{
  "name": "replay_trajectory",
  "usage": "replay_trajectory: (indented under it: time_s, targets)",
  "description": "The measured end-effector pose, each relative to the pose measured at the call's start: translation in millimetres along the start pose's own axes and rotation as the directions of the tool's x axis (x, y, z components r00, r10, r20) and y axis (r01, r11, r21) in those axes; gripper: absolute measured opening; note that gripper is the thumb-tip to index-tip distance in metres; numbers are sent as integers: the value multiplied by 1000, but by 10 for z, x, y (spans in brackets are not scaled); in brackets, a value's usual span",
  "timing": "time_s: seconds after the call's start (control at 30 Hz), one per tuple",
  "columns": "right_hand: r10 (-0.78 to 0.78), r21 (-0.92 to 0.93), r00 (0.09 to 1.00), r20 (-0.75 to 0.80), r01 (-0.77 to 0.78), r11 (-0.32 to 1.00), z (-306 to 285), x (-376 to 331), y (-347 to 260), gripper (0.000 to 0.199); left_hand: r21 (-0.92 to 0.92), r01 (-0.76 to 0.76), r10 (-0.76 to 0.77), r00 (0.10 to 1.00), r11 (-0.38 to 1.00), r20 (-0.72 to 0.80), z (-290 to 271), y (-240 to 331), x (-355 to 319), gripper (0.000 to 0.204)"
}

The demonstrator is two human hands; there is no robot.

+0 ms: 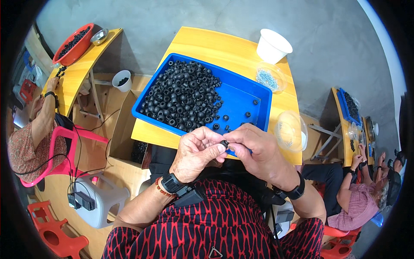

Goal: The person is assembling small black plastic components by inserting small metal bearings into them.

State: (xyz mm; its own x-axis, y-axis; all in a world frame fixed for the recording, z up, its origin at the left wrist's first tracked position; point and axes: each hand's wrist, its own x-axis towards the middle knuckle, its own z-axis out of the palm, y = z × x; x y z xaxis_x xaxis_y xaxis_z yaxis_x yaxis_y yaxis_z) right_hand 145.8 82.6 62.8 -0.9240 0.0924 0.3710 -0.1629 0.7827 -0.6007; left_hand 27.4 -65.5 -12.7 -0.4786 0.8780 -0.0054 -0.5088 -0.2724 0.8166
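Note:
Over the near edge of the blue tray, my two hands meet at a small round black plastic piece. Thumb and fingers of my left hand pinch this piece. My right hand is closed in a pinch right against its top; whether a tiny part sits between those fingertips is hidden. A heap of similar hollow black pieces fills the tray's left side, with a few loose ones toward its right and near sides.
The tray stands on a yellow table. Along its right side are a white tub, a clear dish of small bluish parts and another clear tub. A cardboard box stands lower left. Other people sit at side tables left and right.

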Motion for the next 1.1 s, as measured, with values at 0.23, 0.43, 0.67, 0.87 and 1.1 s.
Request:
replay_trajectory:
  time_s: [0.23, 0.43, 0.67, 0.87, 1.1]
  targets:
    - [61, 104, 998, -35, -58, 993, -1, -52, 42, 18, 14, -7, 6, 1000, 1000, 16, -19, -28, 14, 14]
    - [-48, 35, 999, 3, 48, 998, -23, 52, 70, 17, 16, -51, 52, 999, 999, -11, -41, -19, 44, 15]
    - [140, -165, 990, 32, -133, 977, -154, 180, 590, 19, -23, -244, 236, 955, 969, -178, -119, 112, 80, 13]
    - [228, -343, 942, 248, -135, 930, 39, 210, 693, 16, -30, -248, 233, 939, 968, -253, -179, 84, 92, 13]
    - [247, -383, 911, 332, -109, 917, 131, 231, 757, 17, -33, -228, 213, 946, 973, -245, -191, 98, 103, 13]
